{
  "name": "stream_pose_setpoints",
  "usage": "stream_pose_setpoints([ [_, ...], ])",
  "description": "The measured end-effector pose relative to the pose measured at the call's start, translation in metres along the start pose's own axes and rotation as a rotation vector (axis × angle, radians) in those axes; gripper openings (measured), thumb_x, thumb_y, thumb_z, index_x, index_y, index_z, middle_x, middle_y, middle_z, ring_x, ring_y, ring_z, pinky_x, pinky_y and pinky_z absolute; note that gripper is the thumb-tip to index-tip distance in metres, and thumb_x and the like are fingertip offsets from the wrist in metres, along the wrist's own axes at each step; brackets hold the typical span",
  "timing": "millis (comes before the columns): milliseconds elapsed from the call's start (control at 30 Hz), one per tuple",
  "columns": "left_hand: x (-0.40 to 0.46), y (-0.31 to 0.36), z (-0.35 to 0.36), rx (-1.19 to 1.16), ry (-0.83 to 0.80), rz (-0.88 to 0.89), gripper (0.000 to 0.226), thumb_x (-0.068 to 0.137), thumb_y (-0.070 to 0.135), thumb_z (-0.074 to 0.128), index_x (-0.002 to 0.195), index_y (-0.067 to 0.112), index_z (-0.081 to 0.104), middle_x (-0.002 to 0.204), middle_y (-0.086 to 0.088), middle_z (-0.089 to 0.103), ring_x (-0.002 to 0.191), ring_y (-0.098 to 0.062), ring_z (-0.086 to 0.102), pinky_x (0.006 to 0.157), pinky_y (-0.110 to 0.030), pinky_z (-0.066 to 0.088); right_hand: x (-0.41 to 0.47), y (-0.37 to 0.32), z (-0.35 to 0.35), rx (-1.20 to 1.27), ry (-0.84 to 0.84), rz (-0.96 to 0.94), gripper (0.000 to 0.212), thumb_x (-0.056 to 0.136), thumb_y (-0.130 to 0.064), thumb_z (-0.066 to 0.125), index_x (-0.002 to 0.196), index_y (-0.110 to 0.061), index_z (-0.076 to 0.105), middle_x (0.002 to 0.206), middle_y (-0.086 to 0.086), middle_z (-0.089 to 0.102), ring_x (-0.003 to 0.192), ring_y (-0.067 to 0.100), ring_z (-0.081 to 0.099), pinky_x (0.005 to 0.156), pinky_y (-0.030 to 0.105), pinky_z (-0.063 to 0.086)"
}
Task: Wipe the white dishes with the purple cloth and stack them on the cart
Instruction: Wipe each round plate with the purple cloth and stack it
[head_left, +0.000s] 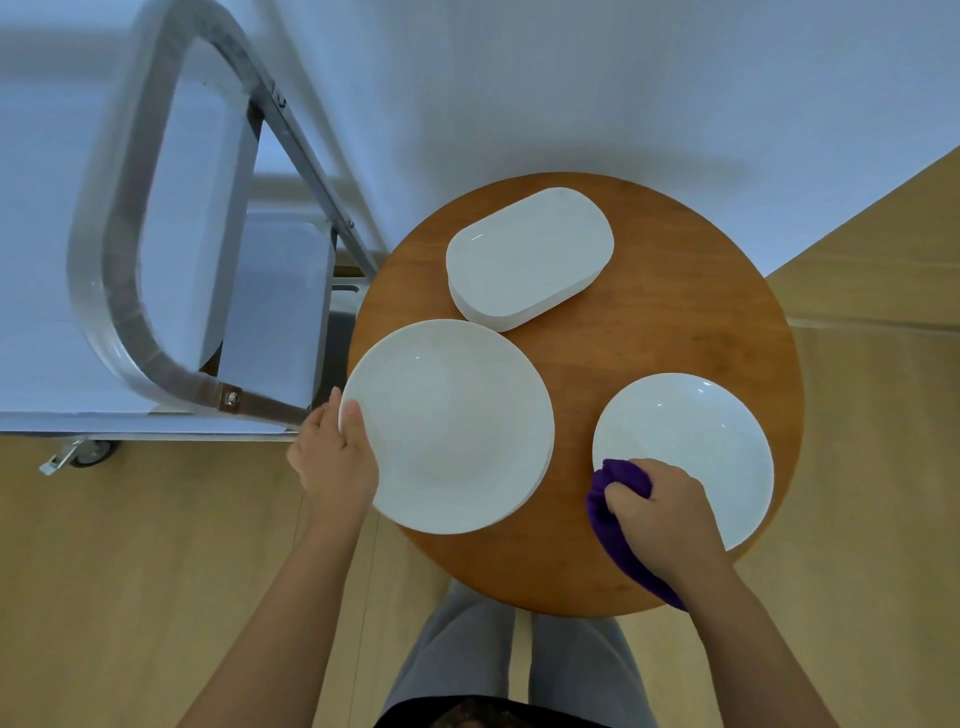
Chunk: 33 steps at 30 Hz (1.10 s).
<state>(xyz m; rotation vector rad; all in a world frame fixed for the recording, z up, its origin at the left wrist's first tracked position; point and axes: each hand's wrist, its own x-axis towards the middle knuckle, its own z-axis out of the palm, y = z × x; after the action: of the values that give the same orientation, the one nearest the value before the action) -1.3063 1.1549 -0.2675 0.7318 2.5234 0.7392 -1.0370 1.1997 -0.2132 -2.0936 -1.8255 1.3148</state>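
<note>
Bunching under the right hand's fingers (621, 501), the purple cloth (618, 499) rests on a white plate (696, 441).

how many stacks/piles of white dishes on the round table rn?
3. Rounded-rectangular stack at the far side; large round stack near-left, left hand gripping its rim; round dish near-right, under the right hand with the purple cloth. Dishes per pile unclear.

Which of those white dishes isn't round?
The oblong dishes at the far side of the round wooden table: rounded rectangles, while the two nearer ones by the hands are circular.
</note>
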Motion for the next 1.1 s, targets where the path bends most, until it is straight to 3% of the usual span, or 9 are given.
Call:
stream_pose_setpoints([
  [100, -0.008, -0.004, 0.006, -0.093, -0.103, -0.018, 0.046, 0.103, 0.033, 0.026, 0.115, 0.002, 0.058, 0.097, -0.008, 0.059, 0.102, -0.036, 0.058, 0.091, -0.042, 0.045, 0.001, 0.0, 0.0, 0.042, 0.027, 0.003, 0.018, 0.089, -0.021, 0.061, 0.095, -0.029, 0.046, 0.089, -0.009, 0.055, 0.074, 0.011, 0.049, 0.063, 0.021, 0.043],
  [233, -0.017, 0.004, 0.006, -0.002, -0.047, -0.083, 0.05, 0.101, 0.031, 0.037, 0.142, 0.003, 0.036, 0.141, -0.021, 0.044, 0.131, -0.038, 0.037, 0.107, -0.051, 0.032, 0.002, 0.005, -0.005, 0.078, 0.049, 0.024, 0.018, 0.089, -0.02, 0.062, 0.1, -0.026, 0.048, 0.092, -0.008, 0.055, 0.081, 0.013, 0.051, 0.065, 0.021, 0.043],
  [333, -0.055, 0.034, 0.002, 0.011, 0.089, 0.236, 0.055, 0.09, 0.036, 0.047, 0.136, 0.006, 0.043, 0.137, -0.018, 0.045, 0.125, -0.034, 0.038, 0.096, -0.043, 0.034, 0.001, 0.015, -0.015, 0.157, 0.093, 0.053, 0.02, 0.088, -0.018, 0.062, 0.106, -0.02, 0.053, 0.096, -0.004, 0.058, 0.091, 0.016, 0.054, 0.068, 0.023, 0.045],
  [433, -0.117, 0.064, 0.027, -0.059, -0.18, 0.428, 0.03, 0.087, 0.038, 0.052, 0.115, 0.027, 0.054, 0.106, 0.016, 0.055, 0.096, -0.009, 0.053, 0.085, -0.029, 0.044, -0.001, 0.03, -0.028, 0.29, 0.138, 0.064, 0.015, 0.086, -0.012, 0.061, 0.099, -0.019, 0.056, 0.088, -0.005, 0.061, 0.088, 0.019, 0.057, 0.06, 0.02, 0.044],
  [500, -0.146, 0.081, 0.056, -0.03, -0.462, 0.323, 0.028, 0.091, 0.045, 0.051, 0.118, 0.039, 0.046, 0.105, 0.028, 0.048, 0.098, -0.005, 0.056, 0.085, -0.022, 0.048, -0.002, 0.041, -0.04, 0.381, 0.162, 0.059, 0.009, 0.084, -0.012, 0.061, 0.089, -0.019, 0.059, 0.079, -0.004, 0.062, 0.083, 0.019, 0.059, 0.058, 0.022, 0.043],
  [633, -0.155, 0.088, 0.124, 0.058, -0.754, -0.039, 0.055, 0.096, 0.047, 0.041, 0.143, 0.018, 0.03, 0.142, 0.001, 0.041, 0.128, -0.02, 0.045, 0.1, -0.031, 0.04, 0.0, 0.065, -0.062, 0.569, 0.211, 0.12, 0.022, 0.08, -0.004, 0.057, 0.063, -0.017, 0.055, 0.056, -0.008, 0.058, 0.063, 0.015, 0.057, 0.05, 0.025, 0.041],
  [767, -0.148, 0.092, 0.168, -0.195, -0.689, -0.31, 0.048, 0.098, 0.044, 0.039, 0.135, 0.013, 0.041, 0.13, -0.005, 0.055, 0.117, -0.024, 0.053, 0.095, -0.037, 0.048, 0.006, 0.085, -0.078, 0.656, 0.173, 0.176, 0.027, 0.077, -0.004, 0.056, 0.056, -0.021, 0.057, 0.054, -0.004, 0.055, 0.055, 0.011, 0.055, 0.052, 0.032, 0.042],
  [933, -0.144, 0.091, 0.185, -0.247, -0.599, -0.406, 0.035, 0.101, 0.038, 0.034, 0.124, 0.017, 0.05, 0.11, 0.001, 0.058, 0.099, -0.017, 0.053, 0.084, -0.034, 0.046, 0.016, 0.102, -0.091, 0.706, 0.12, 0.189, 0.017, 0.075, -0.006, 0.056, 0.06, -0.014, 0.056, 0.058, 0.002, 0.055, 0.063, 0.023, 0.054, 0.057, 0.036, 0.041],
  [1100, -0.147, 0.102, 0.183, -0.409, -0.601, -0.447, 0.026, 0.099, 0.049, 0.032, 0.114, 0.031, 0.041, 0.096, 0.014, 0.053, 0.087, -0.005, 0.052, 0.064, -0.023, 0.043, 0.028, 0.112, -0.104, 0.82, 0.11, 0.25, 0.018, 0.077, -0.005, 0.056, 0.065, -0.018, 0.06, 0.059, -0.004, 0.061, 0.058, 0.014, 0.06, 0.046, 0.024, 0.045],
])
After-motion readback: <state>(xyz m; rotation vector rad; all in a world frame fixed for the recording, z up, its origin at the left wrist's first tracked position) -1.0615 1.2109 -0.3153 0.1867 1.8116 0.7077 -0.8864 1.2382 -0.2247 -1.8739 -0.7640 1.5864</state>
